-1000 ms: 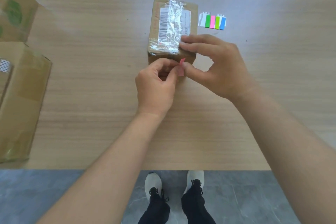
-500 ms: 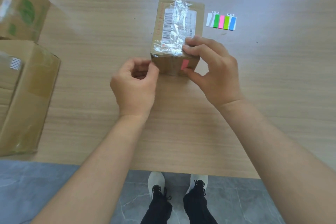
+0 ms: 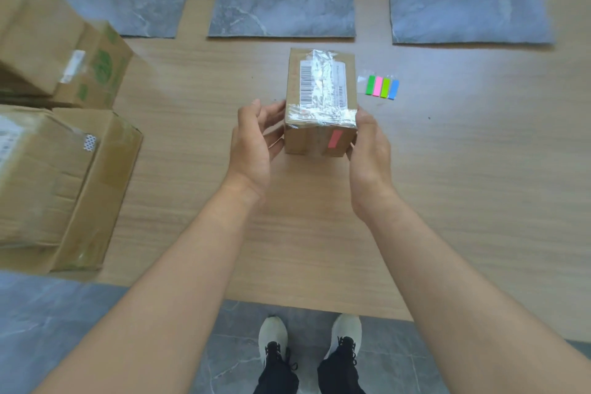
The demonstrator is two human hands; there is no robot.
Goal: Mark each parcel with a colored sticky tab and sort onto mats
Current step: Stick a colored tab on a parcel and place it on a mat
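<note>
small brown cardboard parcel with shiny tape [image 3: 320,96] is seen on the wooden table [image 3: 479,169] | pink sticky tab [image 3: 335,139] is stuck on its near side | left hand [image 3: 256,147] is spread open beside it | right hand [image 3: 371,150] is pressed flat on its right side | strip of coloured sticky tabs [image 3: 382,87] is lying near

Both forearms reach forward, palms turned toward each other. The left hand [image 3: 254,144] is cupped, fingers spread and curled inward. The right hand [image 3: 371,150] stands edge-on, its fingers hidden from view.

We can read no text: the barcode label [image 3: 323,83] on the parcel [image 3: 319,105] and green print on a left-edge box [image 3: 102,67] are illegible.
</note>
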